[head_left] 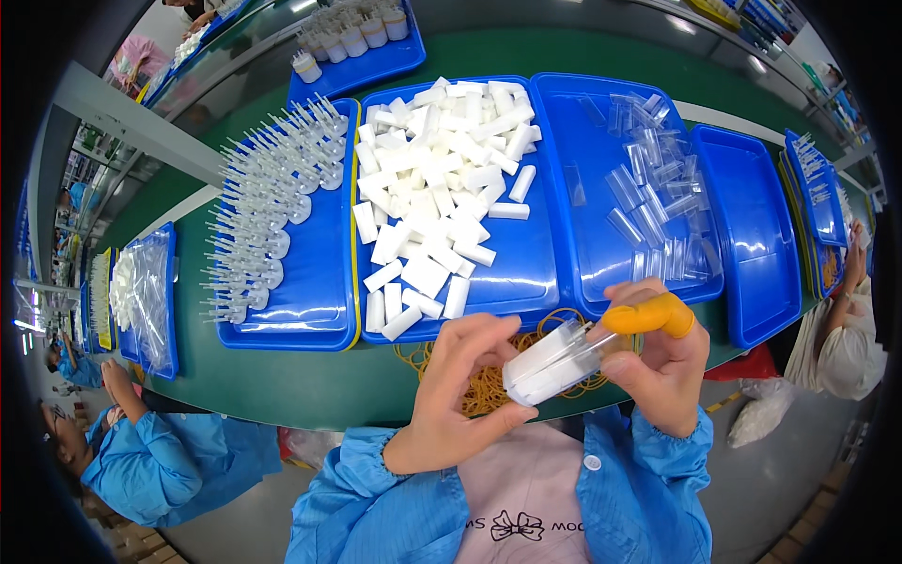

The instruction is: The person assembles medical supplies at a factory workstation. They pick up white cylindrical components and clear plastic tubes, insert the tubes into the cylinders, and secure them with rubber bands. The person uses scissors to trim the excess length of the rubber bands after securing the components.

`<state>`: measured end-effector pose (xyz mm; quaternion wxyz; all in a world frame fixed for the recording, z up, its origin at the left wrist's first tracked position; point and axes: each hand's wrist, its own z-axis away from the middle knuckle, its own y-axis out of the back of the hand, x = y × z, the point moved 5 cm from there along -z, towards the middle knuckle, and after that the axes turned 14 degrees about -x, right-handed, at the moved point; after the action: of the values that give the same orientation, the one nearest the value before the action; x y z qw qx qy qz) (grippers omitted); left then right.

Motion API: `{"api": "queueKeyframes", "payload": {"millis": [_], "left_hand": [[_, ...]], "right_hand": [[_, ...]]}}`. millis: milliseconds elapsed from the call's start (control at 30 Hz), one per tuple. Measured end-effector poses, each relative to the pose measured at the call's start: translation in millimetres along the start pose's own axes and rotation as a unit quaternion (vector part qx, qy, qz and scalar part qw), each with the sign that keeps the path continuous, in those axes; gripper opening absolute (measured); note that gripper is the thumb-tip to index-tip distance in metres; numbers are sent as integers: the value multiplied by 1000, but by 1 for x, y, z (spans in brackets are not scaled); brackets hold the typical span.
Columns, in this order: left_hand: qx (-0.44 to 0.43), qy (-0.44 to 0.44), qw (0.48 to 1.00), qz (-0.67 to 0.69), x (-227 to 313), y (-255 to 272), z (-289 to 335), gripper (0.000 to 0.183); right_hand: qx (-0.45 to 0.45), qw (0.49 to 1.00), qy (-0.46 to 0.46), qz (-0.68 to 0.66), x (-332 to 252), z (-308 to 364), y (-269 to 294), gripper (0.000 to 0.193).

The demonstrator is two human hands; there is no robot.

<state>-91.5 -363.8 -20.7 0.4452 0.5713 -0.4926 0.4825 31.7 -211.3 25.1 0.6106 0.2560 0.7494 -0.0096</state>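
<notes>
Both my hands hold a small bundle of white blocks with a clear plastic sleeve (554, 362) just above the table's near edge. My left hand (458, 390) grips the bundle's left end from below. My right hand (662, 362), with an orange finger cot on the index finger, pinches the right end where the clear sleeve sticks out. A heap of yellow rubber bands (489, 381) lies on the green table (310, 381) right under my hands.
Blue trays stand in a row behind: white pump sprayers with thin tubes (268, 207), loose white blocks (437, 188), clear plastic sleeves (653, 188), and an empty tray (752, 240). People in blue coats sit at my left (150, 461) and right (846, 320).
</notes>
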Motion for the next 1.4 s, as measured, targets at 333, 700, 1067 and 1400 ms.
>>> {"api": "queueKeyframes", "payload": {"millis": [333,700,1067,1400], "left_hand": [[-148,157,825,523,-6,-24,-9,67],[-169,161,792,564,-11,-25,3,60],[-87,78,783,611,-14,-17,3,71],[125,22,897,424,-17,27,12,40]], "right_hand": [[-93,995,-35,21,-17,-5,-18,58],[-184,967,14,175,-32,-3,-55,65],[-164,985,-5,50,-30,-13,-25,64],[14,949,-43,311,29,1,-2,21]]}}
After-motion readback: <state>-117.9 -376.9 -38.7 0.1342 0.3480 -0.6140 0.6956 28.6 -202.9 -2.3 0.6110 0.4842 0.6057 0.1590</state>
